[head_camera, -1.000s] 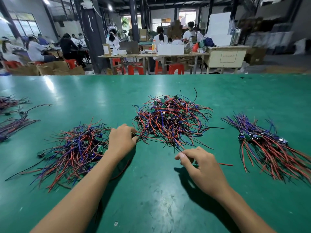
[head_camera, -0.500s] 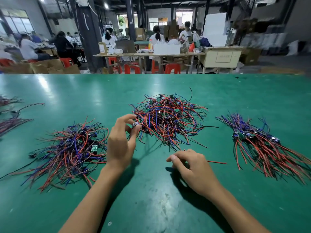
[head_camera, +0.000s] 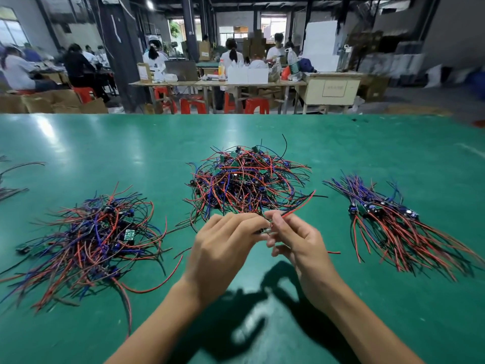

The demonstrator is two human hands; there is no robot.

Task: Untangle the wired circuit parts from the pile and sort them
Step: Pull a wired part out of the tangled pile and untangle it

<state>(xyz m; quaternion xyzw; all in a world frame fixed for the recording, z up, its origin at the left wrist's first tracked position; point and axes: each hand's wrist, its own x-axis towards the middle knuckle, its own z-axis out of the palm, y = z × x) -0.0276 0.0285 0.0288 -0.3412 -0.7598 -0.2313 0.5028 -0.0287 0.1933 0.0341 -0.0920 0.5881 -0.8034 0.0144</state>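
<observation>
Before the tangled pile, both hands' grip on one thin red-wired part.

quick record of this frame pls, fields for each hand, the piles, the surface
left hand: pinches a wired part in front of the middle pile
right hand: pinches the same part's red wire
middle pile: tangled, unsorted
left pile: loose tangle
right pile: wires laid roughly parallel
surface: green table

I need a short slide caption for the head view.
Both hands pinch one wired part before the tangled pile.
</observation>
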